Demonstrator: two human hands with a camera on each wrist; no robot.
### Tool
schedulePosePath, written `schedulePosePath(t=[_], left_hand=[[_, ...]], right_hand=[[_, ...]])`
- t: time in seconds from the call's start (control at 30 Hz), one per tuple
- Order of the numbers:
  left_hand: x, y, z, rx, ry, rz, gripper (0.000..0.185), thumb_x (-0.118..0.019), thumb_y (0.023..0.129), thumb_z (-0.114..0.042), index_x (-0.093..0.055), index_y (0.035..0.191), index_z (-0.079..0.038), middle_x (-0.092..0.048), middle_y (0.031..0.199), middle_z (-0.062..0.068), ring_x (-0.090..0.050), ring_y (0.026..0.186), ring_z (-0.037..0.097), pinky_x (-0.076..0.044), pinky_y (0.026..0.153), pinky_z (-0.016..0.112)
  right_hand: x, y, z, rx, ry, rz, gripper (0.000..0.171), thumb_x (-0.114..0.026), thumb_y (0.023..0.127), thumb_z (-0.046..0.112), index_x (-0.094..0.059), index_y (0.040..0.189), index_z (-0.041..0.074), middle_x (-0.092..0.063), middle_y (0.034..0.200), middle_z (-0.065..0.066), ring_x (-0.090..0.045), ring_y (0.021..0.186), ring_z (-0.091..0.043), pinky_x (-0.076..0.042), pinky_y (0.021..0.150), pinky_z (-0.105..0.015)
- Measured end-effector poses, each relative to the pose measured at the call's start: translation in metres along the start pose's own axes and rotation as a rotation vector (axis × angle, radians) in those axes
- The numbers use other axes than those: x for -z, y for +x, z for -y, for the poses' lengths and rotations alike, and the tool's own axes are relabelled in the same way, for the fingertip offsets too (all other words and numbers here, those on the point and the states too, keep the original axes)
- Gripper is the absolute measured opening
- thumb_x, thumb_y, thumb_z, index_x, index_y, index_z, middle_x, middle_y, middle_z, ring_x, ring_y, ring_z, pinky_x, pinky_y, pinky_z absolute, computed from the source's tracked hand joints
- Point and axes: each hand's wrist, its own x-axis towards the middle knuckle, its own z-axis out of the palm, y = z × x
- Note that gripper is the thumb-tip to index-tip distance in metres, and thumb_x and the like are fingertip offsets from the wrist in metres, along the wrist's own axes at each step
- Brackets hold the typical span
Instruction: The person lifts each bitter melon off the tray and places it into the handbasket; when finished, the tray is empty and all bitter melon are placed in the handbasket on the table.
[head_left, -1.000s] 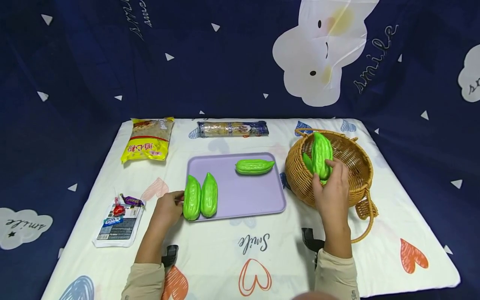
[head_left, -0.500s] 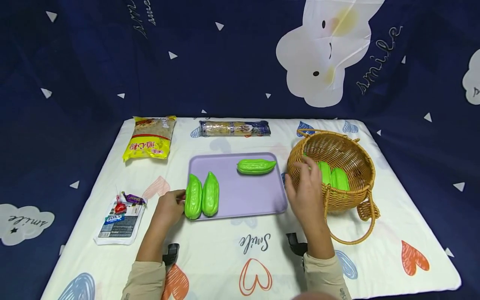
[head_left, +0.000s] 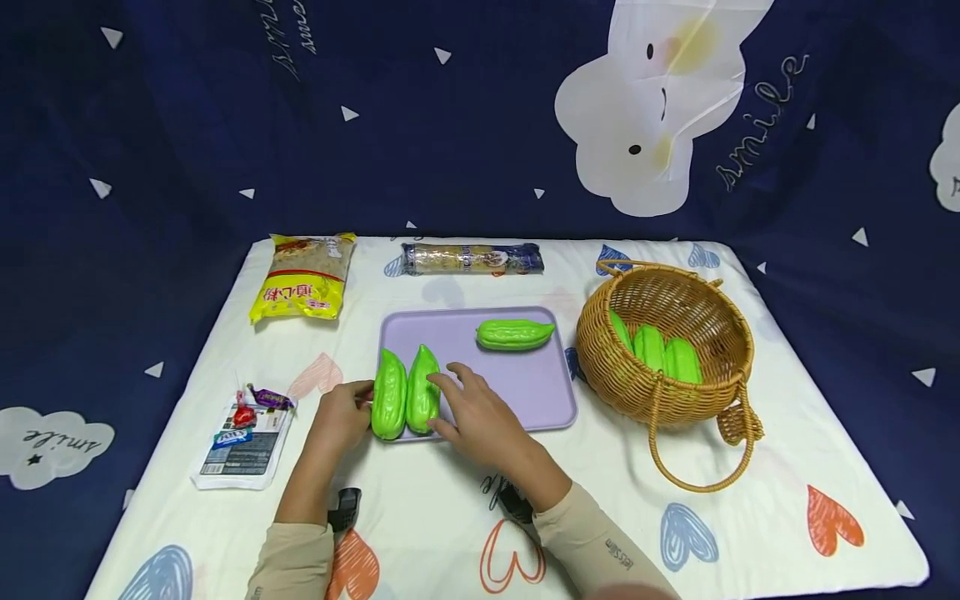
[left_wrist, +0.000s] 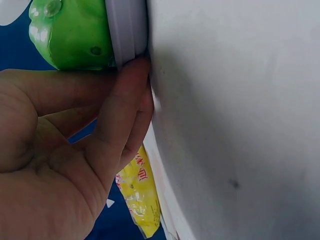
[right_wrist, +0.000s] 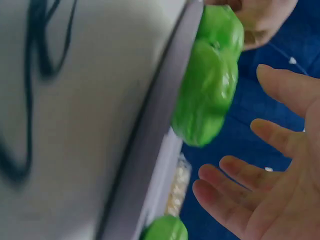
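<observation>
A strip of cloth-covered table (head_left: pixel 780 433) shows between its slanting left edge and the white packet (head_left: pixel 240 462); a wider band of cloth separates that packet from the purple tray (head_left: pixel 517 383), a narrow one runs from tray to wicker basket (head_left: pixel 611 367), and more cloth spreads from there to the right edge. The left hand (head_left: pixel 343 417) sets bent fingertips against the tray's left rim; whether it pinches the rim I cannot tell. Beside it the left gourd (head_left: pixel 389 396) lies along that rim, and the middle gourd (head_left: pixel 423 393) close alongside. The right hand (head_left: pixel 480 421) has its fingers spread apart, holding nothing, just right of the middle gourd. Around them: three sweets (head_left: pixel 242 414) on the packet, a yellow bag (head_left: pixel 303 279) behind, a long clear packet (head_left: pixel 472 258) beyond the tray, the far gourd (head_left: pixel 515 335) crosswise at the tray's back-right corner, and three basket gourds (head_left: pixel 650 346), the basket's looped handle drooping toward the front.
</observation>
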Motion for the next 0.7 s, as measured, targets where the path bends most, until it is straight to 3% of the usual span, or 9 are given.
schedulePosePath(t=[0.2, 0.37, 0.53, 0.7], left_hand=[[0.0, 0.0, -0.001, 0.013, -0.001, 0.005, 0.039, -0.05, 0.088, 0.003, -0.059, 0.125, 0.009, -0.068, 0.104, 0.02, -0.062, 0.094, 0.031, -0.048, 0.082, 0.046], [0.0, 0.002, 0.0, -0.002, 0.001, -0.013, 0.039, -0.05, 0.087, 0.004, -0.06, 0.124, 0.009, -0.068, 0.103, 0.02, -0.063, 0.093, 0.031, -0.049, 0.082, 0.046], [0.0, 0.003, 0.001, -0.002, 0.001, -0.015, 0.039, -0.05, 0.086, 0.004, -0.061, 0.124, 0.009, -0.068, 0.103, 0.02, -0.063, 0.092, 0.03, -0.049, 0.08, 0.045], [-0.001, 0.002, 0.001, 0.008, 0.0, -0.004, 0.04, -0.05, 0.087, 0.004, -0.06, 0.125, 0.009, -0.068, 0.104, 0.021, -0.062, 0.091, 0.03, -0.049, 0.08, 0.044]], right_hand=[[-0.013, 0.005, 0.004, -0.013, 0.018, 0.079, 0.058, -0.06, 0.094, 0.043, -0.042, 0.147, 0.029, -0.035, 0.15, -0.017, -0.047, 0.129, -0.034, -0.05, 0.094, -0.047], [-0.019, 0.007, 0.003, -0.008, 0.043, 0.067, 0.055, -0.059, 0.094, 0.044, -0.043, 0.143, 0.026, -0.038, 0.146, -0.019, -0.053, 0.122, -0.034, -0.052, 0.088, -0.045], [-0.022, 0.011, 0.005, -0.011, 0.103, 0.024, 0.05, -0.063, 0.093, 0.04, -0.045, 0.133, 0.017, -0.043, 0.139, -0.021, -0.061, 0.103, -0.029, -0.054, 0.08, -0.039], [-0.025, 0.015, 0.008, -0.039, 0.099, 0.0, 0.046, -0.068, 0.09, 0.031, -0.046, 0.127, 0.014, -0.047, 0.133, -0.019, -0.061, 0.085, -0.022, -0.053, 0.069, -0.032]])
